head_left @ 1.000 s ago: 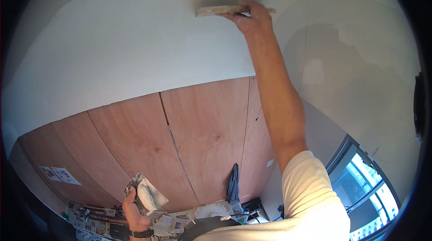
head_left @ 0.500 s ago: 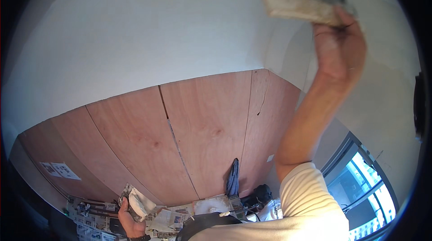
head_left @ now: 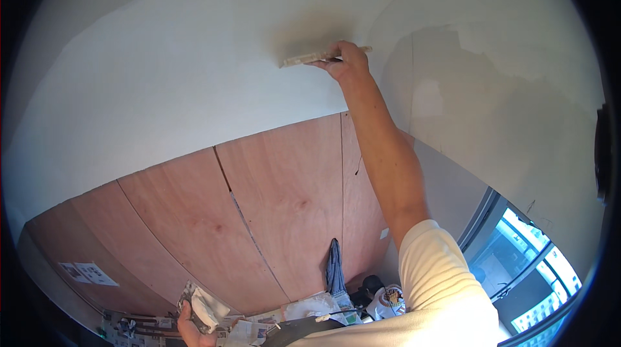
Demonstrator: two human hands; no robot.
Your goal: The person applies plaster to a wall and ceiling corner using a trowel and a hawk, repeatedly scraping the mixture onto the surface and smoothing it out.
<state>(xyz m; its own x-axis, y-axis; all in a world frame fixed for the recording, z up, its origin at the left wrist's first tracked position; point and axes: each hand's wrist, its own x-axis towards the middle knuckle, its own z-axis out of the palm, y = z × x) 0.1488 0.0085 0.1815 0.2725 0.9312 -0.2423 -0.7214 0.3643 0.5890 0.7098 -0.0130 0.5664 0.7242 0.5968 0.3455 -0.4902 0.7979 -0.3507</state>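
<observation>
My right arm reaches up, and my right hand [head_left: 349,62] is closed on a plastering trowel [head_left: 299,60]. The trowel is seen nearly edge-on, its long pale edge at or close to the white plastered surface [head_left: 194,55]; I cannot tell whether it touches. At the lower left, my left hand [head_left: 192,331] grips a grey, smeared flat tool [head_left: 185,295] with a pale lump of putty [head_left: 208,309] on it. That tool's handle is hidden.
Reddish wood panels [head_left: 278,204] stand below the white surface, with paper sheets [head_left: 88,273] on them. A dark blue cloth [head_left: 334,266] hangs there. Newspaper [head_left: 249,333] lies below, near a white bucket [head_left: 390,302]. A glass window [head_left: 511,250] is at the right.
My right hand has brought the trowel from the upper right down and left, turning it from broadside to nearly edge-on. My left hand has lowered slightly in view, keeping its tool.
</observation>
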